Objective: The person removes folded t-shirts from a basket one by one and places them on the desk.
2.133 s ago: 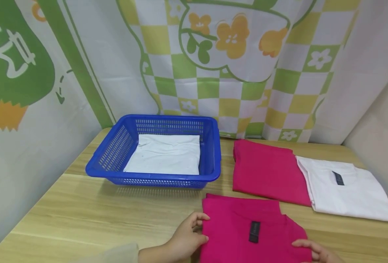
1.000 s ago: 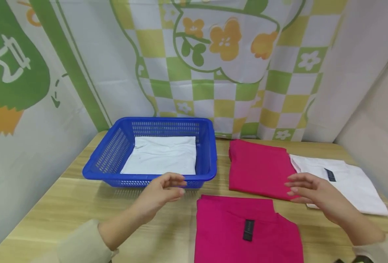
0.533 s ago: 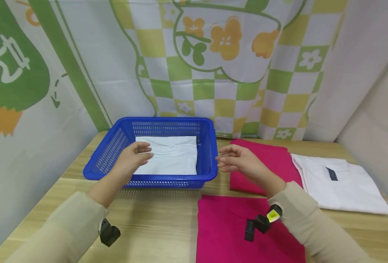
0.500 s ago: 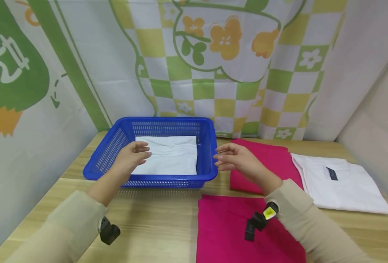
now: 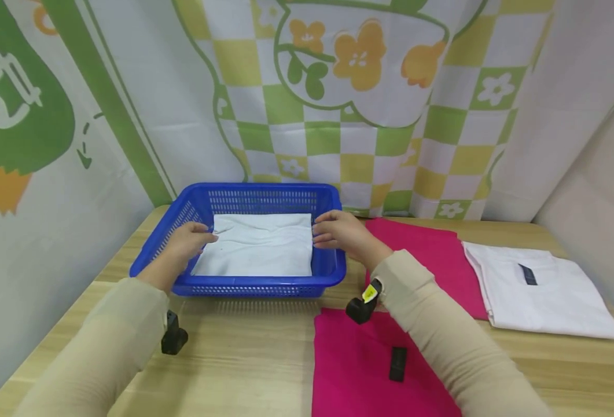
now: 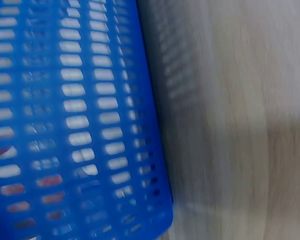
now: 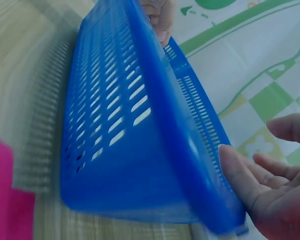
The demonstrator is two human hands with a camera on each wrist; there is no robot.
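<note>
A blue plastic basket [image 5: 270, 281] stands on the wooden table with a folded white cloth [image 5: 266, 246] lying in it. My left hand [image 5: 188, 240] reaches over the basket's left side, its fingers relaxed beside the cloth's left edge. Over the right rim comes my right hand [image 5: 339, 233], fingers loosely extended near the cloth's right edge. Both hands are free of any held thing. From the right wrist, the right hand [image 7: 277, 182] shows with thumb and fingers spread apart at the basket's rim. The left wrist view shows only the basket's slotted wall [image 6: 65, 100] and the table.
A folded magenta shirt [image 5: 348, 370] with a black neck label lies at the front, partly under my right forearm. Behind it is another folded magenta garment [image 5: 421, 249], with a folded white shirt [image 5: 541, 289] to its right. A patterned curtain [image 5: 338, 116] hangs behind the table.
Both hands let go of the front magenta shirt and moved forward and left to the basket. Over the last half second they came down into it at the cloth's two sides.
</note>
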